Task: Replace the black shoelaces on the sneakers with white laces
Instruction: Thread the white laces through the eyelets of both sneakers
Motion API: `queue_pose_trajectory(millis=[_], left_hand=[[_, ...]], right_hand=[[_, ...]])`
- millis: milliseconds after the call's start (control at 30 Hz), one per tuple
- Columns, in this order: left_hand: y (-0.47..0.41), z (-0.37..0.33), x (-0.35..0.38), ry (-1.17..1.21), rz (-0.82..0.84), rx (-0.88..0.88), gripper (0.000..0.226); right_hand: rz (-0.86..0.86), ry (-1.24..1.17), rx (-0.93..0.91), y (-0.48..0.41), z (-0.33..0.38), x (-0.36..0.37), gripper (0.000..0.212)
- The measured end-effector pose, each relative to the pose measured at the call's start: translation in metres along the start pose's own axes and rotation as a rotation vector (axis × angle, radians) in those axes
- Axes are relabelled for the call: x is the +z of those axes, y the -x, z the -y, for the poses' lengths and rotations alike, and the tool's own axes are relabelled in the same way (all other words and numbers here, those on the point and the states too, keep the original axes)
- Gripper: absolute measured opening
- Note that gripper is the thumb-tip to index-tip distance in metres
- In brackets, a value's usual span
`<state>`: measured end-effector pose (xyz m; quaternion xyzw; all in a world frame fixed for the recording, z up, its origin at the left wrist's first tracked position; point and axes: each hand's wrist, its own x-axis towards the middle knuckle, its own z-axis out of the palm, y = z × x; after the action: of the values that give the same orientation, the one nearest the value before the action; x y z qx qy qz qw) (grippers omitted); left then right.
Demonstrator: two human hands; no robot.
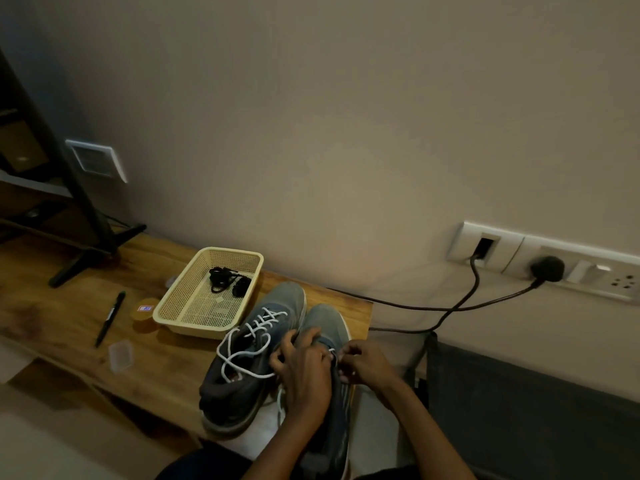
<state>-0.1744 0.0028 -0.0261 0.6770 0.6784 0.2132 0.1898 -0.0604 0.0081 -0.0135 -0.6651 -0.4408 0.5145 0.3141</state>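
Two grey-blue sneakers stand side by side at the near right end of the wooden table (69,317). The left sneaker (249,362) carries a white lace (242,355) threaded through its eyelets, with loose ends looping over its opening. My left hand (301,368) grips the right sneaker (329,327) over its tongue. My right hand (363,363) pinches a white lace end at that shoe's eyelets. Both hands hide most of that lacing. The black laces (227,278) lie bundled in a cream plastic basket (180,299) behind the shoes.
A black pen (110,318), a small round yellow container (142,310) and a clear plastic case (120,355) lie left of the basket. A black stand foot (86,261) rests at the table's far left. Black cables (450,308) run to wall sockets on the right.
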Motion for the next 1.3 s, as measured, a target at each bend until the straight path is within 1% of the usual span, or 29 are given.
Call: queue_pose_trajectory(millis=[133,200,333,400,467,500,533,567,600,667,733,800,867,933,1000,1067,1100,1167,1233,1300], left_hand=[[0.002,-0.004,-0.011,-0.098,-0.011,0.025,0.016],[0.002,-0.004,-0.017,-0.168,0.007,0.016,0.018],[0.005,0.0,-0.027,-0.192,0.011,0.005,0.017],[0.005,0.0,-0.029,-0.167,0.001,0.019,0.016],[0.006,0.003,-0.031,-0.112,-0.04,0.053,0.018],[0.006,0.005,-0.031,-0.074,-0.072,0.077,0.017],[0.006,0.007,-0.033,-0.033,-0.102,0.098,0.014],[0.008,0.009,-0.033,-0.005,-0.119,0.113,0.013],[0.011,0.01,-0.033,-0.003,-0.129,0.125,0.018],[0.018,0.012,-0.032,-0.09,-0.154,0.157,0.034],[0.024,0.013,-0.027,-0.149,-0.205,0.192,0.036],[0.027,0.014,-0.021,-0.15,-0.278,0.218,0.03],[0.028,0.013,-0.021,-0.129,-0.318,0.217,0.026],[0.029,0.012,-0.021,-0.119,-0.327,0.218,0.025],[0.029,0.011,-0.02,-0.097,-0.334,0.211,0.026],[0.028,0.012,-0.017,-0.07,-0.351,0.202,0.028],[0.027,0.013,-0.015,-0.062,-0.353,0.2,0.029],[0.026,0.016,-0.011,-0.043,-0.347,0.197,0.028],[0.025,0.017,-0.008,-0.012,-0.333,0.196,0.026],[0.025,0.018,-0.007,0.005,-0.332,0.202,0.023]], right_hand=[[-0.041,0.099,-0.048,-0.002,0.002,0.004,0.025],[-0.048,0.102,-0.052,-0.002,0.003,0.005,0.022],[-0.094,-0.103,-0.019,0.002,0.007,0.002,0.017],[-0.184,-0.2,0.008,0.003,0.007,-0.001,0.016],[-0.268,-0.212,0.017,0.002,0.006,-0.003,0.014],[-0.306,-0.164,-0.011,0.001,0.005,-0.004,0.013],[-0.332,-0.064,-0.063,0.0,0.004,-0.005,0.013],[-0.329,0.076,-0.126,-0.001,0.003,-0.006,0.013],[-0.299,0.235,-0.183,0.0,0.003,-0.006,0.012],[-0.221,0.472,-0.255,0.001,0.002,-0.003,0.008],[-0.197,0.604,-0.266,0.003,0.001,0.001,0.007],[-0.259,0.632,-0.271,0.004,0.001,0.001,0.004],[-0.334,0.589,-0.253,0.004,0.001,-0.002,0.006],[-0.402,0.565,-0.217,0.004,0.001,-0.007,0.008],[-0.511,0.579,-0.168,0.003,-0.001,-0.011,0.005],[-0.627,0.546,-0.101,0.001,-0.004,-0.015,0.009],[-0.651,0.538,-0.075,0.002,-0.005,-0.016,0.01],[-0.612,0.585,-0.094,0.006,-0.002,-0.016,0.015],[-0.503,0.682,-0.205,0.008,0.0,-0.011,0.02],[-0.395,0.757,-0.284,0.011,0.003,-0.001,0.017]])
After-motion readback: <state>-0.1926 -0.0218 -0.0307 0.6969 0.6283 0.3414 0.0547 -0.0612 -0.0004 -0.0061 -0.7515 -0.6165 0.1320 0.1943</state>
